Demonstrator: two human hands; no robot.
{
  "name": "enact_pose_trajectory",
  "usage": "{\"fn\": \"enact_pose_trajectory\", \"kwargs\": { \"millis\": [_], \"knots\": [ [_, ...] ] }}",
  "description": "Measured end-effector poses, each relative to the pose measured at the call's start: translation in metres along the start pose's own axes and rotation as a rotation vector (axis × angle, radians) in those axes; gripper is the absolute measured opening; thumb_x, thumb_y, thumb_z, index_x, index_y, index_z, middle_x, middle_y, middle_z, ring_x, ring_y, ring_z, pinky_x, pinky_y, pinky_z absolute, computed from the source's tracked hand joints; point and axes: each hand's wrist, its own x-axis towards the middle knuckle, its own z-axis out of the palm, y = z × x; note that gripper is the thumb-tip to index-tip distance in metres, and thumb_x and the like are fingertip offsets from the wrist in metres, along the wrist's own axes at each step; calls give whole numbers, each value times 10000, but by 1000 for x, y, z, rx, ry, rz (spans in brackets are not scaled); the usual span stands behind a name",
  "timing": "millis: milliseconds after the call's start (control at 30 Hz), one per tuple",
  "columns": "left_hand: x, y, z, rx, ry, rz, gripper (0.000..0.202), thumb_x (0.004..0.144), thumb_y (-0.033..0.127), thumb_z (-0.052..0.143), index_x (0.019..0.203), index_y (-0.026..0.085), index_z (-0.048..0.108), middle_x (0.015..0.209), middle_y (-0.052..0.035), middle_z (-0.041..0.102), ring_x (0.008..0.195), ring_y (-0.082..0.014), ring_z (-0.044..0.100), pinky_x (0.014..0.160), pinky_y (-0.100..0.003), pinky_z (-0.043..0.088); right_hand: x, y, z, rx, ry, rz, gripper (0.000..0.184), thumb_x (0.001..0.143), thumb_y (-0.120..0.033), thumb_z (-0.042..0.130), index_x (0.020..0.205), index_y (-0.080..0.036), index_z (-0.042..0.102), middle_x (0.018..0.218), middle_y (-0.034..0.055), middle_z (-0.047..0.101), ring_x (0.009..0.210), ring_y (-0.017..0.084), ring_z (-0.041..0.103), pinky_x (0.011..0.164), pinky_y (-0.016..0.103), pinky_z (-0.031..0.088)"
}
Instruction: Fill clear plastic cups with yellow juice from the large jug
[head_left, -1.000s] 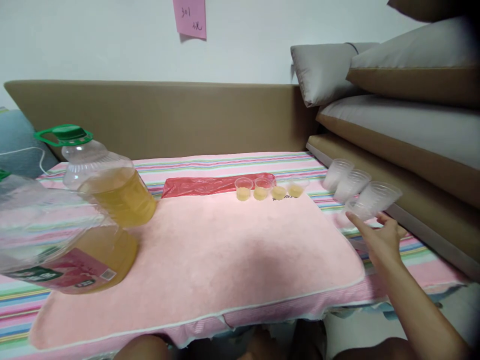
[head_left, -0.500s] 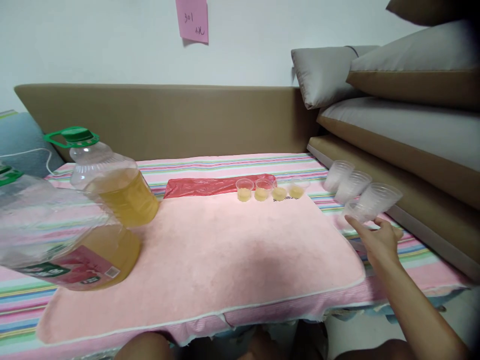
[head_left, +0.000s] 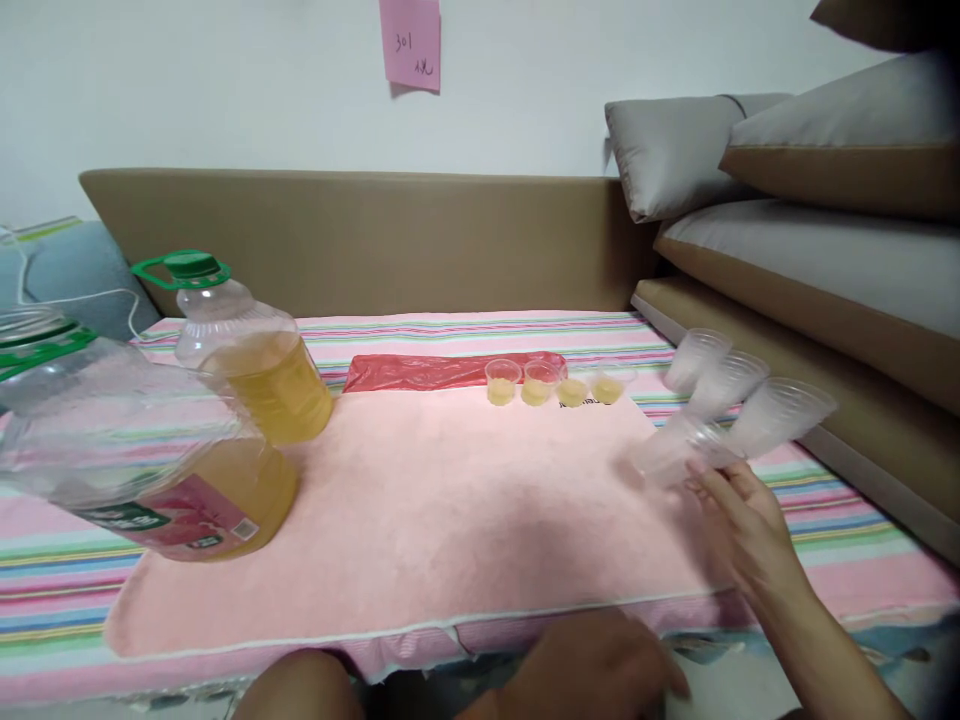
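My right hand [head_left: 746, 525] is at the right edge of the pink towel [head_left: 450, 500], its fingers closed round the base of a clear empty plastic cup [head_left: 675, 450] that lies on its side pointing left. Just behind it, stacks of clear cups [head_left: 750, 400] lie tilted on the striped cloth [head_left: 847, 500]. A blurred shape at the bottom edge looks like my left hand [head_left: 600, 665]; its fingers are smeared. Several small cups of yellow liquid [head_left: 551, 385] stand in a row at the towel's far edge.
Two large bottles of yellow liquid with green caps are at the left, the nearer bottle [head_left: 150, 470] tilted, the farther bottle [head_left: 251, 365] behind it. A red plastic bag [head_left: 420, 370] lies behind the towel. Grey-and-tan cushions [head_left: 810, 220] are piled at the right. A pink note [head_left: 411, 45] hangs on the wall.
My right hand has drawn one clear cup away from the stacks, leftward and onto the towel's edge. A blurred hand has come up at the bottom edge. The view has shifted left.
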Motion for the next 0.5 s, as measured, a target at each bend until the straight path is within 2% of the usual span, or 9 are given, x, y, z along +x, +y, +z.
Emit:
{"fn": "enact_pose_trajectory", "kwargs": {
  "millis": [33,67,100,167,267,367,500],
  "knots": [
    [-1,2,-13,-29,178,-11,385,984,575,744,1146,258,597,1086,-105,723,987,-291,690,831,-420,572,-11,-5,7,62,-61,33,636,760,-723,881,1130,-239,698,1142,99,694,1198,368,684,1164,533,521],
    [-2,5,-27,-55,373,-92,439,979,567,758,1220,254,567,1175,-123,688,1039,-296,667,857,-431,565,-21,-10,13,129,-125,75,630,772,-691,915,1168,-246,709,1185,101,704,1262,377,662,1218,550,477],
    [-3,9,-42,-61,514,-148,466,964,548,781,1235,258,536,1206,-119,645,1046,-283,636,855,-427,555,-31,-15,18,180,-186,109,632,782,-662,940,1210,-252,718,1240,105,706,1322,385,634,1263,568,426],
    [-6,14,-68,-95,634,-311,601,899,532,854,1308,265,504,1281,-116,583,1094,-286,595,911,-456,545,-46,-21,28,240,-305,132,631,820,-608,959,1295,-263,727,1381,117,672,1429,396,559,1317,599,335],
    [-7,17,-89,-166,621,-467,823,787,544,951,1399,276,472,1407,-122,525,1228,-325,554,1037,-528,514,-58,-22,40,227,-449,61,615,901,-565,924,1410,-292,714,1518,128,596,1500,394,491,1308,626,337],
    [-6,15,-93,-146,592,-403,844,804,479,955,1435,292,428,1476,-118,488,1331,-336,515,1140,-573,460,-62,-17,48,165,-507,-75,604,932,-531,909,1462,-334,698,1532,114,568,1490,360,505,1278,563,407],
    [-6,15,-94,-125,551,-303,841,852,391,920,1473,319,356,1530,-116,455,1413,-340,494,1201,-613,418,-69,-18,53,76,-542,-244,591,911,-480,935,1443,-358,708,1497,83,551,1447,279,543,1213,351,482]
  ]
}}
